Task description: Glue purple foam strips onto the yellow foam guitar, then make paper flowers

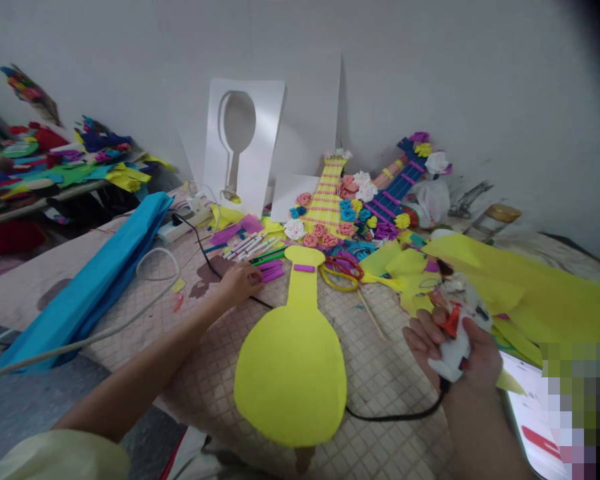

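Observation:
A yellow guitar-shaped cutout lies in front of me, with one short purple strip across its neck. Left of that neck, several loose purple paper strips lie on the table. My left hand is at their left ends, its fingertips pinched together on one strip, though the grip is partly hidden. On the right, my right hand is wrapped round a white hot glue gun with an orange trigger. The gun is held above the table, its nozzle pointing up and away, and its black cord runs behind the cutout.
Markers and scissors lie beyond the cutout. Flower-decorated yellow and blue paper guitars lean at the wall. Yellow paper covers the right side, near a phone. Blue paper and a white cable lie left.

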`<state>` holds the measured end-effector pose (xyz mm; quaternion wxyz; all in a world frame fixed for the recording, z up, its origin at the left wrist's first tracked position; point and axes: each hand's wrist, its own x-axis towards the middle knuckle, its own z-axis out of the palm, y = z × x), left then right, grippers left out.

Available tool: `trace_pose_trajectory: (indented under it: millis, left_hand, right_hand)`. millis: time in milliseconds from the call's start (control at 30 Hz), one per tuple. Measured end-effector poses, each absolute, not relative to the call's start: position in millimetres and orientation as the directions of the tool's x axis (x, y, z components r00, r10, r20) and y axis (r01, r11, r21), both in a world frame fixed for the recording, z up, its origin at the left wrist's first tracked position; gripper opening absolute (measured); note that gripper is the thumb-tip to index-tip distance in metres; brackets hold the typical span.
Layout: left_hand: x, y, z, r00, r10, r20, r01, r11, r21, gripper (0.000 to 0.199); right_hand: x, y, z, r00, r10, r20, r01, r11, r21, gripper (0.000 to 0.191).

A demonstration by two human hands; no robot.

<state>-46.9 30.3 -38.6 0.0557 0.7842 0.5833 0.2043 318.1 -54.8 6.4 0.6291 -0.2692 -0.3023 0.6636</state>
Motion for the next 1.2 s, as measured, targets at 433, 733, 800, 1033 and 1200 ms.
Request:
trace_pose_trajectory:
  millis: [433,733,800,1033,1200]
  left_hand:
    - [-14.1,41.2,-41.2,0.300,0.931,0.206,0.914,-0.342,0.217,0.013]
    - [-19.5,45.6,-34.4,0.345,0.918,0.196,0.881,-0.389,0.269,0.011]
    - [-17.8,43.8,-28.4,0.361,0.906,0.219,0.861,-0.414,0.295,0.014]
    - [22.3,38.7,-23.2,0.527,0.803,0.277,0.704,-0.595,0.388,0.020]
    - [33.5,46.4,-35.8,0.547,0.787,0.285,0.677,-0.617,0.402,0.022]
  right_hand:
    - [316.1,-52.8,5.0,-0.096,0.994,0.047,-0.653,-0.027,-0.757,0.020]
    - [315.8,-54.3,6.9,-0.100,0.993,0.059,-0.659,-0.022,-0.752,0.022]
    - [316.2,-54.0,5.8,-0.098,0.994,0.053,-0.664,-0.025,-0.748,0.020]
    - [313.7,-52.9,4.5,-0.081,0.996,0.036,-0.654,-0.025,-0.756,0.018]
    - [315.3,-51.4,2.4,-0.082,0.996,0.046,-0.650,-0.018,-0.760,0.019]
